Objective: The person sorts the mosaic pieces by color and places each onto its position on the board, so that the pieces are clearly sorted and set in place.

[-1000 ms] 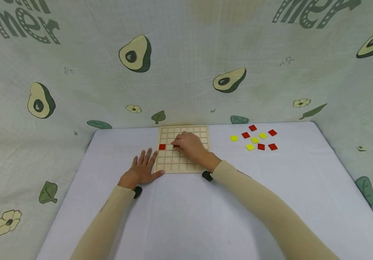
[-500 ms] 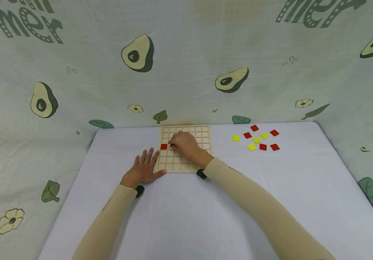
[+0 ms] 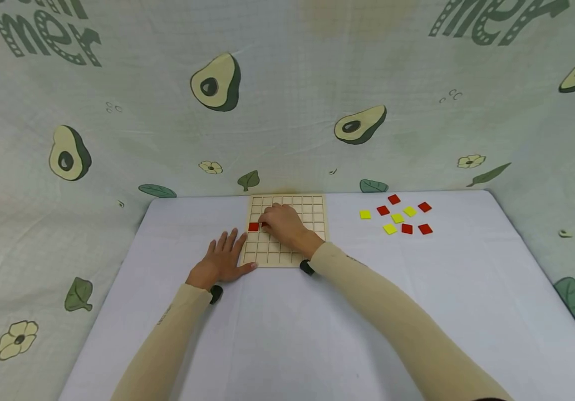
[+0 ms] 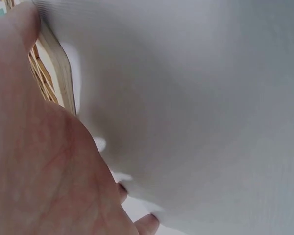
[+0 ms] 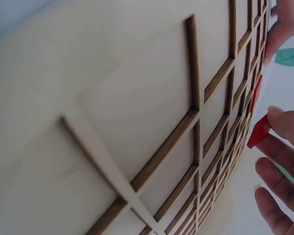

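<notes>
A pale wooden grid board lies flat at the back of the table. One red square tile sits in a cell at its left edge. Over the board, my right hand pinches a second red tile between thumb and finger, tilted, just right of the seated one. Spread flat, my left hand rests at the board's lower left corner; its thumb touches the rim, as the left wrist view also shows.
To the right of the board lie several loose tiles, among them a yellow tile and a red tile. The white table meets a printed cloth backdrop behind the board.
My right hand has shifted slightly left across the board with the red tile, closer to the seated one. The left hand has stayed in place.
</notes>
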Tool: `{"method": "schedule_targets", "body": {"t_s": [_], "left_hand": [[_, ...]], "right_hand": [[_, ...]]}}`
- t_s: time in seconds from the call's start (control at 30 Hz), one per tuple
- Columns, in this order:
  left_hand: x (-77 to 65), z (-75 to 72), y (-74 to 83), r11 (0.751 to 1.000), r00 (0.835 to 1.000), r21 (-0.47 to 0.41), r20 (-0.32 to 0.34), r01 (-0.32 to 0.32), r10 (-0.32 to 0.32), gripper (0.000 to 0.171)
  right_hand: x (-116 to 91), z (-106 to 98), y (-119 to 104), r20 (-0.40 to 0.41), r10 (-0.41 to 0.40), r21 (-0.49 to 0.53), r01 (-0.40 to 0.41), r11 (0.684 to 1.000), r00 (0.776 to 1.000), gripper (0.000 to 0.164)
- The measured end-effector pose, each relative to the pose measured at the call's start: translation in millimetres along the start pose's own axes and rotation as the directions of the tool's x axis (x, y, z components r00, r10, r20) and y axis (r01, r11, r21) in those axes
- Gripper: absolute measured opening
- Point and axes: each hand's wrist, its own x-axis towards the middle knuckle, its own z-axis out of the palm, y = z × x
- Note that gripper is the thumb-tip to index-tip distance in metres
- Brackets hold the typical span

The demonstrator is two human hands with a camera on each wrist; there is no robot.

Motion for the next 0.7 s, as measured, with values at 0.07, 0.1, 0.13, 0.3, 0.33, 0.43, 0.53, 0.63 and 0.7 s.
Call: {"method": "schedule_targets", "body": {"t_s": [0.07, 0.1, 0.13, 0.3, 0.33, 0.43, 0.53, 0.63, 0.7], "left_hand": [[-0.4, -0.1, 0.2, 1.000, 1.000, -0.003, 0.001, 0.000, 0.000, 0.095], [-0.5, -0.2, 0.3, 1.000, 1.000, -0.001, 0.002, -0.001, 0.001, 0.095], [-0.6, -0.4, 0.3, 1.000, 1.000, -0.001, 0.005, -0.002, 0.002, 0.095], [0.7, -0.6, -0.7, 1.000, 1.000, 0.002, 0.017, -0.004, 0.004, 0.095], [1.0, -0.7, -0.8, 1.000, 1.000, -0.001, 0.020, -0.004, 0.004, 0.095], [1.4, -0.8, -0.7, 1.000, 1.000, 0.005, 0.023, -0.004, 0.004, 0.094], [1.7, -0.9, -0.5, 1.000, 1.000, 0.008, 0.026, -0.002, 0.002, 0.094], [1.6, -0.7, -1.1, 1.000, 1.000, 0.005, 0.024, -0.001, 0.001, 0.094], [2.8, 0.9, -2.5, 1.000, 1.000, 0.004, 0.025, 0.000, 0.000, 0.096]], "right_hand": [[1.6, 0.8, 0.1, 0.013, 0.007, -0.009, -0.007, 1.000, 1.000, 0.014], [2.3, 1.0, 0.1, 0.018, 0.010, -0.013, -0.010, 1.000, 1.000, 0.015], [2.8, 1.4, 0.0, 0.020, 0.011, -0.018, -0.010, 1.000, 1.000, 0.015], [4.9, 2.9, -1.8, 0.028, 0.015, -0.007, -0.014, 1.000, 1.000, 0.014], [5.2, 3.4, -2.2, 0.030, 0.014, -0.006, -0.014, 1.000, 0.999, 0.014], [5.9, 5.0, -3.1, 0.044, 0.022, -0.015, -0.022, 1.000, 0.999, 0.014], [6.6, 6.9, -3.5, 0.045, 0.026, -0.027, -0.025, 0.999, 0.999, 0.014], [7.5, 8.4, -3.8, 0.038, 0.027, -0.032, -0.025, 0.999, 0.999, 0.014], [8.0, 8.8, -4.4, 0.034, 0.029, -0.030, -0.028, 0.999, 0.999, 0.013]]}}
